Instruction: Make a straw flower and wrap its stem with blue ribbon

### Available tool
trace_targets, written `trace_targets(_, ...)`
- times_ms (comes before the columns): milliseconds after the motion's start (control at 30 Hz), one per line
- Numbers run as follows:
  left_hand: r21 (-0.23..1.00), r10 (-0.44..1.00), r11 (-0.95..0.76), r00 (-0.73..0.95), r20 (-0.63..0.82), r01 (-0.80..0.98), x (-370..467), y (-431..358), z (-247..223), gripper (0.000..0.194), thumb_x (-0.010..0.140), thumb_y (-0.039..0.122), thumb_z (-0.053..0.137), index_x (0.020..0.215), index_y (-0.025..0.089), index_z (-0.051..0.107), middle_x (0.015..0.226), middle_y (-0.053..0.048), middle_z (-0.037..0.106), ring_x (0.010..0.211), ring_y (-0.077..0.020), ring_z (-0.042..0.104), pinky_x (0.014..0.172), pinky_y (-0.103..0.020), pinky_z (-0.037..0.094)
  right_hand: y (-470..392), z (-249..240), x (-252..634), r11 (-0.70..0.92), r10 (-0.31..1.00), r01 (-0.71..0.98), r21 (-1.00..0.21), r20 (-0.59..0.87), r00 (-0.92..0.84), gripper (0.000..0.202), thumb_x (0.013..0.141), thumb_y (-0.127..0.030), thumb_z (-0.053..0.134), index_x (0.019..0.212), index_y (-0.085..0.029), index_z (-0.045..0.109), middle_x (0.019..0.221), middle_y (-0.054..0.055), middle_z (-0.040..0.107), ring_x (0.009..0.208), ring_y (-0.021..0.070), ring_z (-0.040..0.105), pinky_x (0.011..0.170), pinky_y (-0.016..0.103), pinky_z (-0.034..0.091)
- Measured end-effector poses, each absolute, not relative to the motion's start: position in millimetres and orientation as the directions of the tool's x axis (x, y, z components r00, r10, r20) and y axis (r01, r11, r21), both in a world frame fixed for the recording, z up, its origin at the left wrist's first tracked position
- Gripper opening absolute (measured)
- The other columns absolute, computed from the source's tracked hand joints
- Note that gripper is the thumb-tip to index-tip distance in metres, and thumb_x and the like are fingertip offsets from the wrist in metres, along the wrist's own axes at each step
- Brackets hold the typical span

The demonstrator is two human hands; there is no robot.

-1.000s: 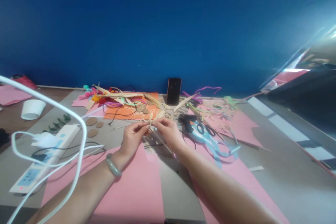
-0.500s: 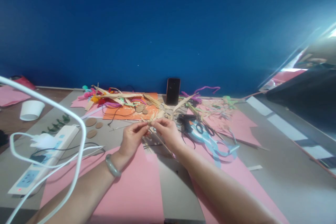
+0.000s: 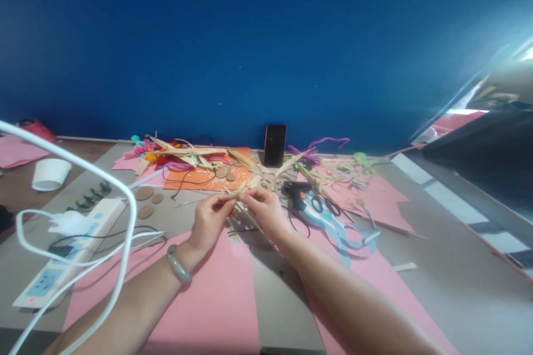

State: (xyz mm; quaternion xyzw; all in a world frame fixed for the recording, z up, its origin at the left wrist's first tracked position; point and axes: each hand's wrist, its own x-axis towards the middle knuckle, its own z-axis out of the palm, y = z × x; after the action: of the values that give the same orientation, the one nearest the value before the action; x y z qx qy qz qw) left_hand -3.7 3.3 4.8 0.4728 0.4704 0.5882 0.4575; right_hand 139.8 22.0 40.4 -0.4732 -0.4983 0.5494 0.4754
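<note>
Both hands meet over the middle of the table, pinching a bundle of dry, straw-coloured husk strips (image 3: 246, 212). My left hand (image 3: 213, 214) has thumb and forefinger closed at the bundle's left side. Opposite it, my right hand (image 3: 265, 212) grips the same bundle with its fingertips. Thin strips stick out above and below the fingers; the pinched spot itself is mostly covered. Just right of my right hand lie a black glue gun (image 3: 296, 195) and dark-handled scissors (image 3: 326, 205) on a roll of pale blue ribbon (image 3: 345, 233).
A phone (image 3: 275, 145) leans on the blue wall. Wooden discs (image 3: 145, 193), an orange sheet (image 3: 175, 180) and colourful craft scraps lie at the back left. A power strip (image 3: 95, 227) with a looping white cable (image 3: 132, 222) occupies the left, near a white cup (image 3: 50, 175). Pink sheets (image 3: 208, 299) cover the front.
The fingers have shifted very slightly around the husk strips. Everything else stays in place.
</note>
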Motion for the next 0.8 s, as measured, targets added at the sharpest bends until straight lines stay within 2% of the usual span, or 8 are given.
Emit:
trace_targets(300, 0.983, 0.970, -0.182, -0.160, 0.181, 0.011, -5, 2, 6, 0.018, 0.075, 0.032, 0.072, 0.083, 0.015, 0.071, 0.069, -0.004, 0.070, 0.061, -0.0159, 0.065, 0.059, -0.025, 0.050, 23, 32, 139, -0.049, 0.994, -0.067, -0.997, -0.042, -0.101, 0.030, 0.065, -0.042, 0.078, 0.066, -0.016, 0.063, 0.054, -0.003, 0.052, 0.049, 0.0080, 0.037, 0.047, 0.022, 0.028)
trace_targets(467, 0.983, 0.969, -0.182, -0.163, 0.185, 0.038, -4, 1, 5, 0.018, 0.075, 0.032, 0.072, 0.082, 0.015, 0.071, 0.072, -0.005, 0.071, 0.064, -0.0167, 0.066, 0.061, -0.025, 0.050, 25, 27, 139, -0.016, 0.996, -0.043, -0.999, -0.012, -0.089, 0.028, 0.065, -0.040, 0.077, 0.065, -0.015, 0.065, 0.059, -0.001, 0.057, 0.052, 0.0092, 0.044, 0.050, 0.023, 0.033)
trace_targets(667, 0.972, 0.965, -0.212, -0.136, 0.224, 0.098, -4, 1, 3, 0.015, 0.077, 0.030, 0.069, 0.082, 0.016, 0.070, 0.076, -0.005, 0.072, 0.067, -0.0163, 0.065, 0.065, -0.026, 0.051, 27, 24, 138, 0.009, 0.998, 0.009, -1.000, 0.009, -0.067, 0.030, 0.068, -0.042, 0.075, 0.064, -0.015, 0.063, 0.053, -0.003, 0.052, 0.050, 0.0089, 0.040, 0.048, 0.023, 0.033)
trace_targets(800, 0.979, 0.971, -0.192, -0.130, 0.199, 0.063, -4, 1, 5, 0.014, 0.074, 0.029, 0.072, 0.077, 0.016, 0.069, 0.072, -0.005, 0.070, 0.065, -0.0160, 0.064, 0.062, -0.025, 0.050, 27, 29, 139, 0.025, 0.998, 0.034, -0.999, 0.023, -0.064, 0.029, 0.067, -0.042, 0.074, 0.063, -0.015, 0.062, 0.055, -0.003, 0.054, 0.052, 0.0091, 0.042, 0.049, 0.022, 0.035)
